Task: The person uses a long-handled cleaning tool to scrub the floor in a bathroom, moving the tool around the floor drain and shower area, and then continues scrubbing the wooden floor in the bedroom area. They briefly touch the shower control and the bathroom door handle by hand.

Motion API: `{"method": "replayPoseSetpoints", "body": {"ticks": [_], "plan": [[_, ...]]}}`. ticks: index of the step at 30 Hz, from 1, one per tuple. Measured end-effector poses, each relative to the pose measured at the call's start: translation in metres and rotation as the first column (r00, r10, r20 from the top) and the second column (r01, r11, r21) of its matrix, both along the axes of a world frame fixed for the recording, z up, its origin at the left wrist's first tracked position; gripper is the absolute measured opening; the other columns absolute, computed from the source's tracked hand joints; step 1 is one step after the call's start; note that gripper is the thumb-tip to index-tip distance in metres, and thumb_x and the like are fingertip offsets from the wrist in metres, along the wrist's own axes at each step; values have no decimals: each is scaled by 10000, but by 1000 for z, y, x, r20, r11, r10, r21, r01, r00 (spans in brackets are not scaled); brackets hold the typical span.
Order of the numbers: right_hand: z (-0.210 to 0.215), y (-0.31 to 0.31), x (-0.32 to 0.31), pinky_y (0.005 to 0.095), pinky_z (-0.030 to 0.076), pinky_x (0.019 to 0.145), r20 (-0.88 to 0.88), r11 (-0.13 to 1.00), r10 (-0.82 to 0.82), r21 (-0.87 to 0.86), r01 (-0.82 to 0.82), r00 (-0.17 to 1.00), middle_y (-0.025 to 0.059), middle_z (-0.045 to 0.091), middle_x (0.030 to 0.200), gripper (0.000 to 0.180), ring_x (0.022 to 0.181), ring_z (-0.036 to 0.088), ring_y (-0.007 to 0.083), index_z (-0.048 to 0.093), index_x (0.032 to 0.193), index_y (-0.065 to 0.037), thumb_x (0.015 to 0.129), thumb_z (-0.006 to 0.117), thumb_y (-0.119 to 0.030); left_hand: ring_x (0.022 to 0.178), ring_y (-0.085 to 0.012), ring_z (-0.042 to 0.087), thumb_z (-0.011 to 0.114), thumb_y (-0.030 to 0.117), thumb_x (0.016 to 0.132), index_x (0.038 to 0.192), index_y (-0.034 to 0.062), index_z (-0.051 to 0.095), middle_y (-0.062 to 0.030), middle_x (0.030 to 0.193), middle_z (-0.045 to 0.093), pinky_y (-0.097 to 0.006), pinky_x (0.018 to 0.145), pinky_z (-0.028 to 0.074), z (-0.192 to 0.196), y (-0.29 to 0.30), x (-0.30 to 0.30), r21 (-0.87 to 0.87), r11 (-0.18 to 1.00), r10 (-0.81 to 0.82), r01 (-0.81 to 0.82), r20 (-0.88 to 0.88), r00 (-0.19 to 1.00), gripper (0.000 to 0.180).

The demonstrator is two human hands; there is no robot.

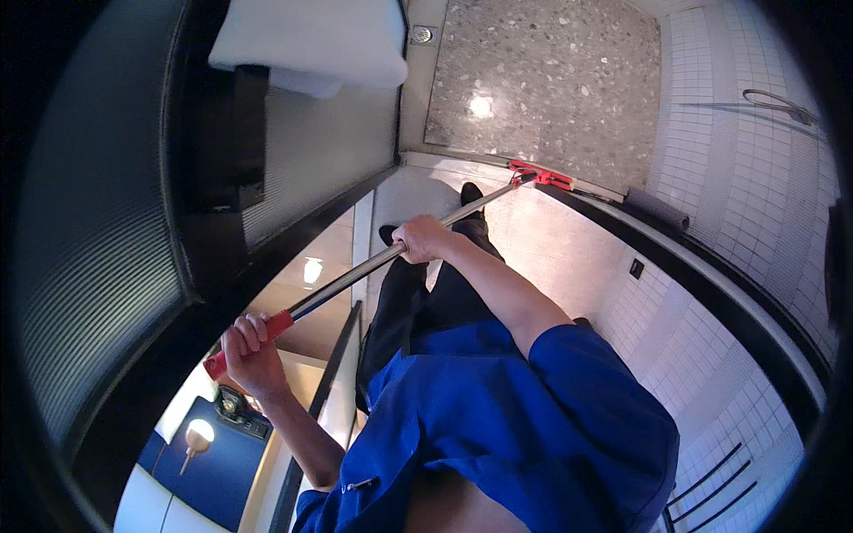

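A long-handled cleaning tool (360, 271) slants from lower left to upper right across my body. It has a metal pole, a red grip at its near end and a red bracket-like head (542, 177) at the far end; whether that is a mop or a squeegee I cannot tell. My left hand (251, 354) is wrapped round the red grip. Partway along, my right hand (422, 239) closes over the bare pole. The red head is at the threshold along the near edge of a speckled stone floor (551, 80), beyond my black shoes.
White towels (311, 40) hang on the left by ribbed glass panels (107, 311). A dark-framed rail (702, 275) curves along the right, before tiled walls (737, 195). A grey roll-like piece (657, 210) lies beside the threshold. A lit lamp (199, 435) stands lower left.
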State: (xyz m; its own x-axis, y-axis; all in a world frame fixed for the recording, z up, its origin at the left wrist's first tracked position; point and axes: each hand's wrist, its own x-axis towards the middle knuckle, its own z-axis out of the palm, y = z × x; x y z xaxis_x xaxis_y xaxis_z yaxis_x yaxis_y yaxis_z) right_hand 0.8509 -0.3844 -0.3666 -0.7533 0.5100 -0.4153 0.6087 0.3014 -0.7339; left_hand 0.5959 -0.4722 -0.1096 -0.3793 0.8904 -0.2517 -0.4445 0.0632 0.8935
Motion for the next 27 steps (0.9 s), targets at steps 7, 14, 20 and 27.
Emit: {"method": "replayPoseSetpoints", "body": {"ticks": [7, 14, 20, 27], "plan": [[12, 10, -80, 505, 465, 597, -111, 998, -42, 34, 46, 993, 147, 610, 648, 81, 679, 620, 373, 592, 707, -108, 697, 607, -188, 638, -156, 323, 402, 206, 1011, 645, 145, 325, 3, 621, 295, -370, 813, 373, 23, -4, -67, 12, 996, 85, -84, -85, 993, 379], [36, 18, -127, 491, 474, 609, -213, 993, -33, 100, 56, 977, 146, 605, 672, 110, 707, 623, 367, 569, 700, -103, 671, 625, -193, 626, -171, 317, 400, 191, 1008, 645, 147, 339, 5, 611, 301, -370, 801, 347, 65, -1, -92, 121, 993, 32, -13, -157, 987, 371], [62, 19, -131, 486, 476, 621, -323, 991, -42, 103, 79, 945, 150, 602, 673, 120, 711, 622, 373, 558, 709, -94, 681, 617, -195, 591, -122, 383, 508, 185, 948, 615, 172, 401, -5, 577, 388, -346, 747, 380, 104, -2, -66, 124, 992, 21, 17, -298, 954, 350], [99, 26, -95, 494, 473, 637, -352, 993, -32, 93, 69, 935, 143, 596, 672, 131, 714, 612, 377, 543, 748, -85, 686, 624, -166, 524, -112, 346, 513, 269, 960, 634, 177, 403, -2, 544, 426, -331, 650, 333, 148, 7, -10, 148, 982, -25, 118, -514, 857, 356]]}}
